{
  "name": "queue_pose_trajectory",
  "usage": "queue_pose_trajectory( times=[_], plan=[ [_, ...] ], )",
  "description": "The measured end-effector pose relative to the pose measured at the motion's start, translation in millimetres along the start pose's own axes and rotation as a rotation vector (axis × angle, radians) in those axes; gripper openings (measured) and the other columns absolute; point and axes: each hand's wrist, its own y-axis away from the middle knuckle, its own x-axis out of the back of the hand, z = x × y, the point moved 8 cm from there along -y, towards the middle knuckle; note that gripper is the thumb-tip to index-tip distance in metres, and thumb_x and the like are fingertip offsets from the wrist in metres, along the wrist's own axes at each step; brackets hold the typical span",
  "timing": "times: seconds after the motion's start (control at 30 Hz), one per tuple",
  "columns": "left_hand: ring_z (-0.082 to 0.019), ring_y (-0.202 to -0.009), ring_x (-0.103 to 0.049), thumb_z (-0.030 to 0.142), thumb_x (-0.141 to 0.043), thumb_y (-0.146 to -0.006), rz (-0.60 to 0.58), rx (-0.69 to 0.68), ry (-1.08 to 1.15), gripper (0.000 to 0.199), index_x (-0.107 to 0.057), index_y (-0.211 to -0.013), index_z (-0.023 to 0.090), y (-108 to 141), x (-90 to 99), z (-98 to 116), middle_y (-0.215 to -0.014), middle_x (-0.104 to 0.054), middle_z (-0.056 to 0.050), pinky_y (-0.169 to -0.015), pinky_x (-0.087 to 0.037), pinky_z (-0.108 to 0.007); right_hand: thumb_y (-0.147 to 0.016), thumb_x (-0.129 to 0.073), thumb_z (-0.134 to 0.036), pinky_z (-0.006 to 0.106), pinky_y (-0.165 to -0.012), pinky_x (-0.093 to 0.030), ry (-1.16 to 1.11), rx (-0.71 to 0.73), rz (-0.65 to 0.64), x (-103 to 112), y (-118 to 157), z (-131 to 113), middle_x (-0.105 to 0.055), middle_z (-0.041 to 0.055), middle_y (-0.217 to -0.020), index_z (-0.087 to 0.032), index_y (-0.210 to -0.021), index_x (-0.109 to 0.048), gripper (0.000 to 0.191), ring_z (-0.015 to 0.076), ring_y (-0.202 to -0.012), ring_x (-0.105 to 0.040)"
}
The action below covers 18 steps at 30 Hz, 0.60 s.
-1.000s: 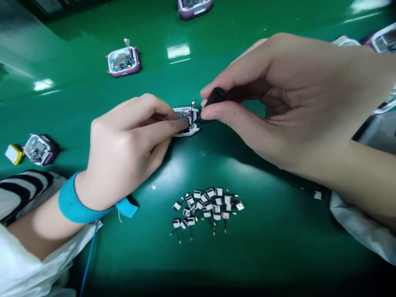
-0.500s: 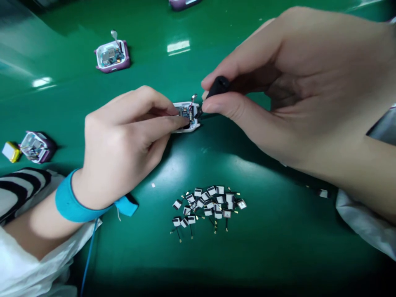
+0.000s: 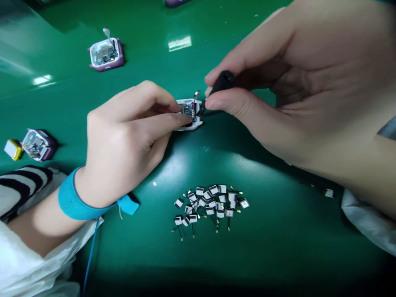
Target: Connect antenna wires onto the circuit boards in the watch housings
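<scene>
My left hand (image 3: 130, 136) is closed on an open white watch case (image 3: 189, 127), its fingertips pressing inside over the exposed circuit board (image 3: 187, 109). A small silver round part (image 3: 197, 94) on a thin wire stands up from the case's far right corner. Between thumb and fingertips my right hand (image 3: 278, 78) pinches a black tool (image 3: 222, 84) with a thick round handle. The tool's thin dark end slants down to the right edge of the case; its exact tip is hard to make out. My left fingers hide the left part of the case.
Several small square modules (image 3: 220, 213) with short black cables lie in a pile nearer me. A purple watch case (image 3: 107, 55) lies far left; another dark purple one (image 3: 39, 145) sits by a yellow-edged battery (image 3: 13, 149). A blue wrist strap (image 3: 77, 200) trails a cord (image 3: 91, 255).
The view has shifted slightly. Both hands keep their grips on the watch case and the black tool, and the tool's end stays at the case's right edge.
</scene>
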Motion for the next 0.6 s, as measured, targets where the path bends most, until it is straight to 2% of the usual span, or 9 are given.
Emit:
queue_pose_trajectory(
  times=[0.13,0.33,0.6],
  plan=[
    [-0.014,-0.083,-0.058,0.021,-0.046,-0.083,0.001,0.009,-0.001,0.021,-0.063,-0.095,0.025,-0.1,1.3,0.3,-0.092,-0.056,0.004,-0.066,-0.048,-0.033,-0.082,-0.048,-0.038,0.025,-0.079,-0.049,0.039,0.019,0.001,0.5,0.3,-2.1,-0.064,-0.0074,-0.082,-0.032,-0.083,-0.057,0.01,0.0131,-0.079,-0.062],
    [-0.015,-0.081,-0.057,0.02,-0.047,-0.083,0.01,-0.028,-0.002,0.02,-0.064,-0.095,0.021,-1.4,0.0,2.9,-0.091,-0.058,0.0,-0.065,-0.047,-0.033,-0.082,-0.049,-0.036,0.026,-0.078,-0.05,0.014,0.02,-0.012,-1.7,-0.8,-2.6,-0.063,-0.0052,-0.084,-0.028,-0.083,-0.056,0.01,0.013,-0.081,-0.062],
    [-0.015,-0.08,-0.058,0.019,-0.047,-0.082,0.031,-0.03,0.001,0.02,-0.063,-0.095,0.024,-0.2,2.6,2.1,-0.092,-0.059,0.0,-0.064,-0.049,-0.033,-0.082,-0.049,-0.033,0.023,-0.077,-0.05,-0.017,0.042,0.003,-0.5,-0.1,-4.2,-0.063,-0.0051,-0.083,-0.029,-0.081,-0.057,0.009,0.0121,-0.081,-0.062]
  ],
)
